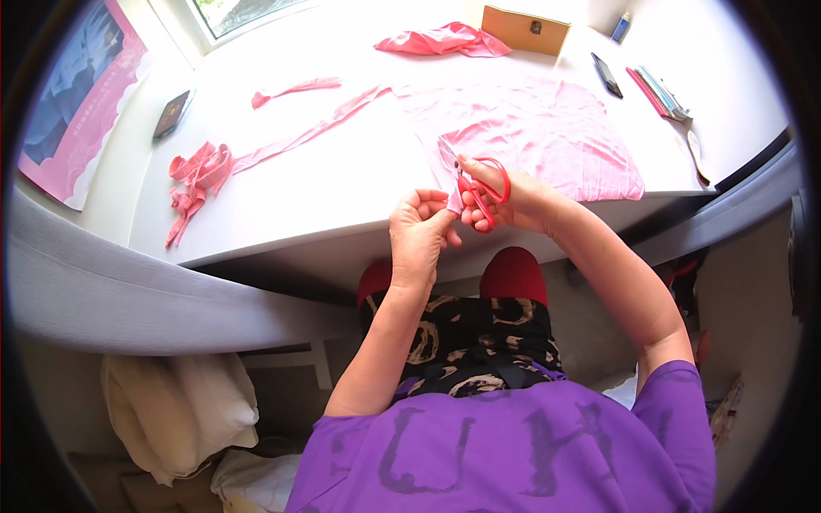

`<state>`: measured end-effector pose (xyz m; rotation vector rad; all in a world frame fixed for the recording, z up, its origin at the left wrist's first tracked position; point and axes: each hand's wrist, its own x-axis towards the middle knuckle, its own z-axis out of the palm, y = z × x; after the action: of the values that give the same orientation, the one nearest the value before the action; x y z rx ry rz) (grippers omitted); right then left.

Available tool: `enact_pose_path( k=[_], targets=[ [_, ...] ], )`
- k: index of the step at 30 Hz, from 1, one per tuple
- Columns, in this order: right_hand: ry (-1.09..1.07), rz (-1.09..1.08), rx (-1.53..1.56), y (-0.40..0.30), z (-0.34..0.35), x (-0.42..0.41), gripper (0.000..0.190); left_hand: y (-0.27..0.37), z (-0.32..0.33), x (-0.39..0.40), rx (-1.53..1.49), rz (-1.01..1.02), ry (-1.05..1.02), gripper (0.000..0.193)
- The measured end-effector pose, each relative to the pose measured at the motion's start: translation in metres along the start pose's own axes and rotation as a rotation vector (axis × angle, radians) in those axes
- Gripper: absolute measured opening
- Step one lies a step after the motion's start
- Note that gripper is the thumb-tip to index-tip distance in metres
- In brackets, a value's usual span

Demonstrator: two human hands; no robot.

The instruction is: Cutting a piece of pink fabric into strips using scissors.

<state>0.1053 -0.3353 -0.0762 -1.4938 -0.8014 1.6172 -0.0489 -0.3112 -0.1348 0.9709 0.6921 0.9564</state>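
Observation:
Red-handled scissors (492, 192) sit in my right hand (507, 199), thumb through one loop, blades pointing away from me and spread at the pink fabric. My left hand (417, 221) pinches a narrow end of that cloth between thumb and fingers, just left of the scissors. The large pink fabric (564, 144) lies wrinkled over the white tabletop (333, 173), its near right corner at the table edge. From its far left corner a long pink strip (314, 131) runs to a loose heap of pink strips (200, 170). Whether the two join is unclear in the glare.
A short pink strip (295, 90) and bunched pink cloth (442, 42) lie farther back, beside a tan box (526, 31). Phone-like devices lie left (173, 115) and right (607, 75). Notebooks (657, 93) and a small blue bottle (620, 27) are at right.

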Motion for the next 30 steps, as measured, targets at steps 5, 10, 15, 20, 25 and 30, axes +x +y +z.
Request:
enact_pose_path(
  k=[5,10,15,20,25,30],
  targets=[
    [-0.013,-0.018,0.023,-0.002,-0.003,0.011,0.048,0.001,0.002,0.0,-0.005,0.004,-0.012,0.015],
    [-0.048,-0.007,0.041,-0.007,-0.002,0.019,0.05,0.0,0.001,-0.001,-0.002,-0.002,-0.019,0.016],
    [-0.062,-0.048,0.074,-0.008,-0.002,0.024,0.051,0.0,0.001,-0.001,0.006,-0.009,-0.012,0.016],
    [-0.043,-0.059,0.043,-0.006,-0.001,0.026,0.051,0.0,0.0,-0.001,-0.004,-0.007,-0.012,0.016],
    [0.013,-0.059,-0.016,-0.002,-0.006,0.033,0.055,0.0,-0.001,-0.001,-0.014,0.0,-0.03,0.017],
    [-0.056,0.004,0.067,-0.009,-0.007,0.034,0.05,-0.001,-0.001,-0.001,-0.007,-0.001,-0.026,0.016]
  ],
)
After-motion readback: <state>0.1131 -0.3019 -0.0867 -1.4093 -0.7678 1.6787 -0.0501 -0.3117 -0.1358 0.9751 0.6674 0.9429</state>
